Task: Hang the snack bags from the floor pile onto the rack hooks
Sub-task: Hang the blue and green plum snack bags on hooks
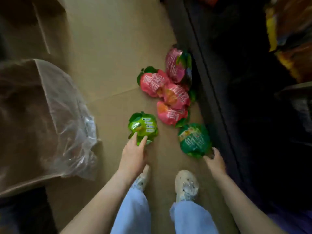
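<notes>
Down on the floor (109,48), left hand (133,156) is touching lime bag (143,128), fingers spread; right hand (215,160) is pinching dark bag (194,140), which might slip.

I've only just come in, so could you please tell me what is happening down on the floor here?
A person reaches down to the floor beside a dark rack. The left hand touches a light green bag with straight fingers. The right hand seems to pinch the edge of a dark green bag. Four pink bags lie piled just beyond. Neither green bag looks lifted yet.
</notes>
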`<state>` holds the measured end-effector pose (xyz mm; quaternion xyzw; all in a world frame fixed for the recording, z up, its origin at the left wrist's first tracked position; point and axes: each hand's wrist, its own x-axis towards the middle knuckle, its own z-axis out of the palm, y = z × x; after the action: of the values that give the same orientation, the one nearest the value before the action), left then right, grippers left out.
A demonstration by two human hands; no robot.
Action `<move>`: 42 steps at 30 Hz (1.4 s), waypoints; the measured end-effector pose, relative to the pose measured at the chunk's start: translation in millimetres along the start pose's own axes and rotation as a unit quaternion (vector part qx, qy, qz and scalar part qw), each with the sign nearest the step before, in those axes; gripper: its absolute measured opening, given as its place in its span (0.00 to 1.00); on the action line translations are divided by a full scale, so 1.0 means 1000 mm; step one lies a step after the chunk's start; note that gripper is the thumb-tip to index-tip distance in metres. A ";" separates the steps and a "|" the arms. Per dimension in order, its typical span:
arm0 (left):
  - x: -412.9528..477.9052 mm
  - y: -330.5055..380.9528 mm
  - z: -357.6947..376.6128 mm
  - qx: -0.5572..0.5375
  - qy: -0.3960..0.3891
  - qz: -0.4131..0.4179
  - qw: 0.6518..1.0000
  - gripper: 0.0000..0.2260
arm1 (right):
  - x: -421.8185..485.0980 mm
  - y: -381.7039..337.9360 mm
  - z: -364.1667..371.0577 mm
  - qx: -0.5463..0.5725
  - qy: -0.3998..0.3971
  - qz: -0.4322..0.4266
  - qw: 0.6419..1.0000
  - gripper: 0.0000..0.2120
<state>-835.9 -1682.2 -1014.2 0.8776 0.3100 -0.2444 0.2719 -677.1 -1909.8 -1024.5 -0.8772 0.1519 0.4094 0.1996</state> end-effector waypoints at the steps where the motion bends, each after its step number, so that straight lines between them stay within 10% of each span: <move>1: 0.022 -0.016 0.023 0.010 0.006 -0.001 1.000 0.27 | 0.028 0.010 0.024 0.024 -0.004 0.026 0.999 0.27; 8: 0.122 -0.075 0.102 0.003 0.031 -0.047 0.998 0.33 | 0.146 0.080 0.124 0.347 0.072 0.244 0.903 0.35; 16: 0.112 -0.055 0.090 -0.066 0.018 -0.055 0.996 0.36 | 0.100 0.033 0.127 0.479 0.135 0.209 0.842 0.14; 21: 0.070 -0.022 0.027 -0.211 -0.026 -0.203 0.956 0.34 | 0.023 -0.005 0.089 0.491 0.111 0.160 0.849 0.13; 25: 0.014 0.011 -0.048 -0.383 -0.084 -0.294 0.872 0.30 | -0.066 -0.036 0.028 0.374 0.101 0.053 0.920 0.08; 31: -0.081 0.084 -0.205 -0.507 -0.186 -0.204 0.816 0.21 | -0.234 -0.087 -0.094 0.225 0.078 -0.079 0.968 0.12; 42: -0.258 0.251 -0.427 -0.437 -0.303 -0.018 0.847 0.09 | -0.498 -0.148 -0.266 0.364 0.127 -0.223 0.895 0.09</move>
<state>-732.3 -1685.6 -464.7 0.5447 0.3026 -0.3424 0.7032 -746.7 -1855.3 -447.1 -0.7984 0.1146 0.1550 0.5704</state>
